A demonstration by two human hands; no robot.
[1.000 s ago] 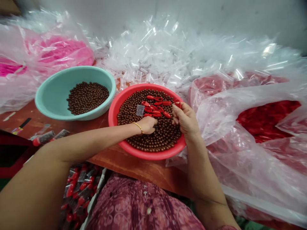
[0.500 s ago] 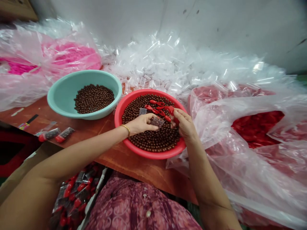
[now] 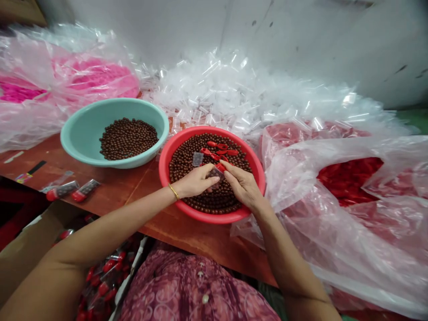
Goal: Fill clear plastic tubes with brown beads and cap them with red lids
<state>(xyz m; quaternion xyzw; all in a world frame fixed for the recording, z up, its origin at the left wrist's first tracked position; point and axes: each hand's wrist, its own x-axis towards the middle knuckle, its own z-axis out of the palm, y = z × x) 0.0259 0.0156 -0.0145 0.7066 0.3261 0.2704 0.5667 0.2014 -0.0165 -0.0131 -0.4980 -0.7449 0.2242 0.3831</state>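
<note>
Left hand (image 3: pixel 195 180), gold bangle (image 3: pixel 173 192) at its wrist, and right hand (image 3: pixel 242 186) meeting at the middle of the red plastic basin (image 3: pixel 161 171), fingers of both curled inward in a pinch, not released, around a small clear bag (image 3: pixel 215 174), with a red plastic piece (image 3: pixel 220 167) at its edge; the bag partly hidden by the fingertips, so the exact hold of each finger impossible to tell. Main risk, by judgement: a slip of that pinch on thin, slick plastic, dropping the bag among the brown beads (image 3: pixel 207 199). Also possible: a hurried elbow or wrist tipping the basin and spilling beads onto the wooden table (image 3: pixel 197 249), or loose clear bags (image 3: pixel 234 89) sliding in from the heap at 12 o'clock. By count: two basins, the teal one (image 3: pixel 63 136) at 10 o'clock from the red one; beads in both, far too many to count; roughly six loose red pieces (image 3: pixel 217 149) at 12 o'clock inside the red basin, overlap blurring the exact number; one more clear bag (image 3: pixel 198 159) on the beads at 11 o'clock; two filled packets (image 3: pixel 62 191) on the table at 9 o'clock; one pink-filled sack (image 3: pixel 96 73) at 10 o'clock; one red-filled sack (image 3: pixel 349 176) at 3 o'clock.
</note>
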